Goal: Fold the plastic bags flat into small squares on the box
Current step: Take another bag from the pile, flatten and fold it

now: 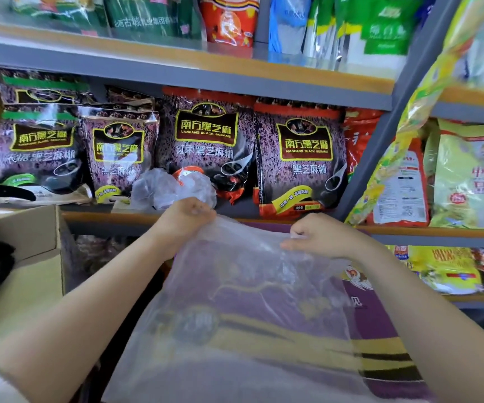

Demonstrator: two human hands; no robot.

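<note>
L hand: left hand (187, 213) is curling its fingers round the far L corner of the clear plastic bag (235, 315), gripping a bunched bit of the top edge, knuckles facing the shelves.
R hand: right hand (316, 235) is pinching the far R part of the same edge w/ thumb & fingertips; rest of the fingers are folding under.
Bag: lying spread & mostly flat over the purple box (380, 324), far edge being held just above it betw. both hands; near end is running out of view at the bottom. Not yet folded.
Surface: box top is showing through the film, purple w/ yellow & black bands + a small crane-like print near the R forearm. It's sitting just in front of the lower shelf edge (113, 218).
More bags: crumpled clear bags (159, 189) are sitting on the shelf just behind the L hand, leaning against the goods.
L side: open cardboard carton (31, 234) is standing beside the box; sth dark at the far L edge, can't tell what.
Shelves: grey metal racking w/ wood-coloured boards. Middle shelf is carrying a row of dark purple sesame-paste packs (206, 146) standing upright, side by side. Top shelf is carrying green, red & blue packs, blurred.
R side: slanting grey upright (392, 135), then yellow & green food packs (467, 175) stacked on the next rack.
</note>
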